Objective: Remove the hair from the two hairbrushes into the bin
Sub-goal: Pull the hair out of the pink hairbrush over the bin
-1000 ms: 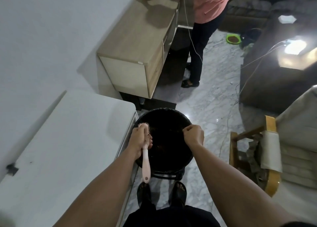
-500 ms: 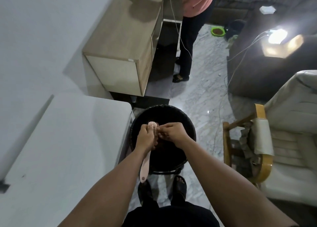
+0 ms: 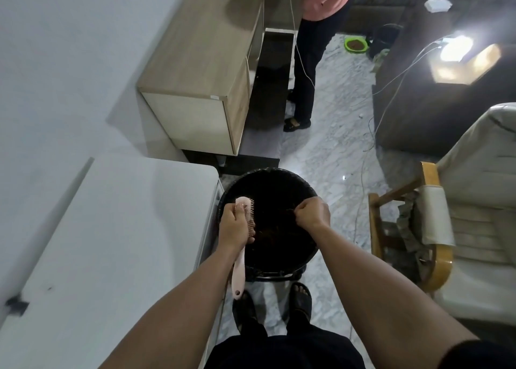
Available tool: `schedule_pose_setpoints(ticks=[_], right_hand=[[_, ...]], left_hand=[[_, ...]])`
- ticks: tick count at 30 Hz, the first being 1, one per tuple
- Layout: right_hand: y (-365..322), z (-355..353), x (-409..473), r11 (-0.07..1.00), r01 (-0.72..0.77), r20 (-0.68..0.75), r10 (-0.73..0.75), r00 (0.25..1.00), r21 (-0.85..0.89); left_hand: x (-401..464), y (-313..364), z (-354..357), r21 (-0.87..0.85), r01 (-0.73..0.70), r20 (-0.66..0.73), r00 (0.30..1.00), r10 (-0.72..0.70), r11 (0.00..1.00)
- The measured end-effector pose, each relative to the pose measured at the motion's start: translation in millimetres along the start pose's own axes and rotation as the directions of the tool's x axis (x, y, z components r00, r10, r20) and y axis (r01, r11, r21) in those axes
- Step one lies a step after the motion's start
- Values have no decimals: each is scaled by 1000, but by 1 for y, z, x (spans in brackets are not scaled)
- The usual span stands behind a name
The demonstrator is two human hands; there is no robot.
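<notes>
1. Your left hand [image 3: 233,225] is wrapped around the pink hairbrush [image 3: 242,246], bristles facing right, at the bin's left rim.
2. Your right hand [image 3: 311,212] pinches a dark hair strand, fingers together, over the black bin [image 3: 307,190] at lower centre.

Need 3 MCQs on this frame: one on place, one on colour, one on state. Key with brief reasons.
1. Where is the hairbrush?
A. on the white table
B. held over the bin's left rim
C. on the floor

2. What colour is the hairbrush?
A. green
B. pink
C. blue

3. What state is the right hand in?
A. flat and open
B. gripping the brush handle
C. closed in a pinch over the bin

Key: 1 B, the left hand grips its head above the bin's left edge, handle pointing toward the person. 2 B, head and handle are pale pink. 3 C, the fingers are curled shut above the bin, apart from the brush; dark strands seem to hang from them.
</notes>
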State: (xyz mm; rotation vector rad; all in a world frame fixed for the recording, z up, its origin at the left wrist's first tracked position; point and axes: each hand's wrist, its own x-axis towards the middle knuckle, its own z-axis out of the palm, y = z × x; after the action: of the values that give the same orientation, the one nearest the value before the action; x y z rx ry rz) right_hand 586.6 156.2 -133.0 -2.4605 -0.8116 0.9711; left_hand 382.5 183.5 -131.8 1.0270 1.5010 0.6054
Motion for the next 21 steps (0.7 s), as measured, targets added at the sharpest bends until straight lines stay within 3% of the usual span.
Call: schedule_pose_setpoints(ticks=[4,6,9,12,14,16,18,21], right_hand=[[2,1,4,980,-40,10,39,999,194],[-13,6,-6,942,-28,141,-20,990,334],[-41,10,-30,899,16,353,-188,916,438],[-52,16,-40,888,107,338,-278,899,447],[-50,15,-36,909,139,281,-263,923,394],[-44,9,-30,921,127,323,-255,912,367],[-35,1,-22,932,103,350,-231,908,346],[-10,-10,-2,967,33,250,-98,963,252]], left_hand=[[6,6,-10,-174,115,45,993,-109,978],[8,10,-9,-226,154,92,986,-137,962],[7,13,2,-283,186,151,977,-148,941],[6,14,13,-231,100,135,988,-70,968],[7,13,14,-50,31,145,989,-24,998],[6,13,12,101,-9,140,990,-5,995],[7,17,8,109,-6,81,997,-3,994],[9,21,2,27,32,34,999,-32,999]])
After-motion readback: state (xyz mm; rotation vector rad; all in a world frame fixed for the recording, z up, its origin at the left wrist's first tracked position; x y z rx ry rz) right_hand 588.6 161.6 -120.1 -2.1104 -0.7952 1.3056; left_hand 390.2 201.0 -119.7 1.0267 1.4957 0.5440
